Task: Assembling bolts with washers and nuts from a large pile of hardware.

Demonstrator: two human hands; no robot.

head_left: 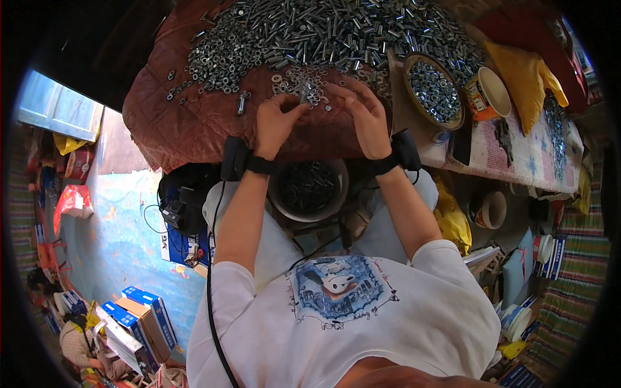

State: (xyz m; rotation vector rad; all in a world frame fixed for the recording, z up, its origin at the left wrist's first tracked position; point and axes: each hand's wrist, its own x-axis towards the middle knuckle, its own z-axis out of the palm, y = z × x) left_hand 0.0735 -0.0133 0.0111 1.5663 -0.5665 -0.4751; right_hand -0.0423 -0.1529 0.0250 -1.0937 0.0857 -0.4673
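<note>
My left hand point(276, 124) is closed in a pinch at the front of the washer pile point(297, 79). Between its thumb and fingers stands a small metal bolt point(303, 95), partly covered by the fingertips. My right hand point(367, 119) hovers just across from it, fingers apart and curved, with nothing visible in them. A few loose washers and a nut point(328, 108) lie between the two hands. Left of my left hand, a bolt with a washer point(242, 103) rests on the dark red quilted cloth point(194, 123).
Metal sleeves point(336, 32) and nuts point(223, 64) are heaped behind my hands. To the right are a bowl point(409, 87) of nuts, a paper tub point(490, 94) and a yellow bag point(517, 71). A bucket point(304, 216) of dark bolts stands between my knees. Boxes point(145, 317) sit at lower left.
</note>
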